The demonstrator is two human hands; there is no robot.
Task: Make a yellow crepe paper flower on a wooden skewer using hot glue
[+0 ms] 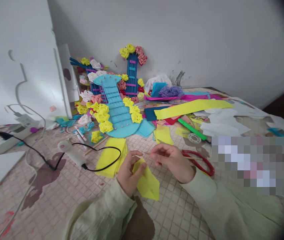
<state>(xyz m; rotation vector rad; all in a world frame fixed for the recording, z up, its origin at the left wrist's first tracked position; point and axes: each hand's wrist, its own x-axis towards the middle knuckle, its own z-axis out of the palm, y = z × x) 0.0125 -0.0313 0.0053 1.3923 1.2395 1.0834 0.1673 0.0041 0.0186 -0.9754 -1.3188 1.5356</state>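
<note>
My left hand (131, 171) pinches a yellow paper sheet (148, 184), which hangs down from its thumb and fingers over the tiled tabletop. To its right, my right hand (173, 162) is closed around a thin wooden stick (190, 158); the stick's far end points toward the left fingertips. A stack of yellow paper (112, 156) lies just left of my left hand. Red-handled scissors (208, 166) rest beside my right wrist, partly hidden by it.
A light blue cardboard guitar (118, 106) with yellow paper flowers leans at the back. A white glue gun (72, 154) with a black cord lies left. Behind the hands are a green cutter (192, 129), a tape roll (194, 138) and a yellow strip (194, 108).
</note>
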